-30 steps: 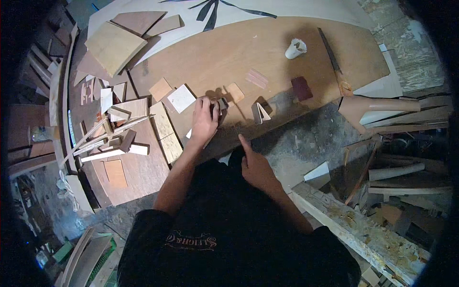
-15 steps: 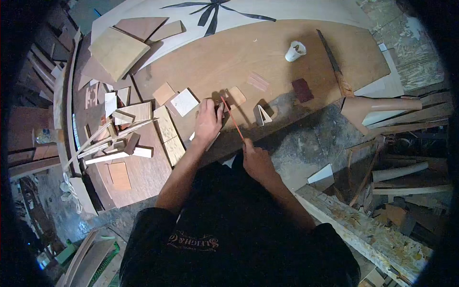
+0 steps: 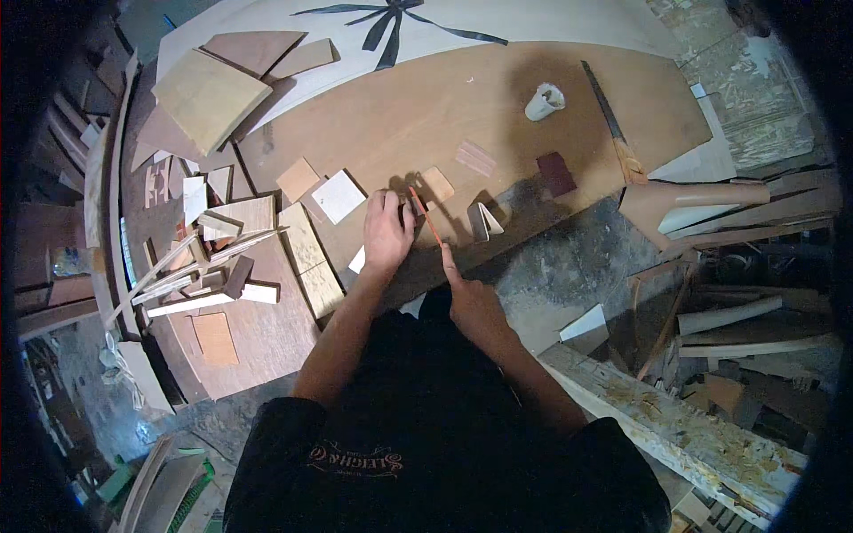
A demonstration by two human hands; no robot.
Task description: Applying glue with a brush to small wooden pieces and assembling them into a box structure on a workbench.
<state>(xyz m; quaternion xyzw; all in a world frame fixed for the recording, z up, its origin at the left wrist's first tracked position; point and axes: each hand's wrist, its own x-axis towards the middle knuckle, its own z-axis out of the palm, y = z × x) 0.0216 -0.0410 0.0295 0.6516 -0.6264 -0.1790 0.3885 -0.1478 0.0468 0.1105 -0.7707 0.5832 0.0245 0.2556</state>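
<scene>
My right hand (image 3: 478,309) is closed around the near end of a thin orange stick-like tool (image 3: 428,218), its index finger stretched along it. The tool slants away to the left, its far end beside the fingers of my left hand (image 3: 387,233). Those fingers are bent and pressed down near the board's front edge; whatever lies under them is mostly hidden. Just right of the tool's far end lies a small tan wooden piece (image 3: 437,184). A white square tile (image 3: 338,196) lies left of my left hand. Farther right stands a folded pale piece (image 3: 485,221).
A brown board (image 3: 391,115) covers the bench, with a white cup (image 3: 545,102), a handsaw (image 3: 611,115) and a dark red square (image 3: 556,174) on it. Wood offcuts (image 3: 213,244) pile up at left. Black strips (image 3: 388,25) lie at the back.
The whole view has shifted slightly. My right hand has drawn a little nearer to me with the orange tool, and its index finger now reaches straighter along it. My left hand stays in place.
</scene>
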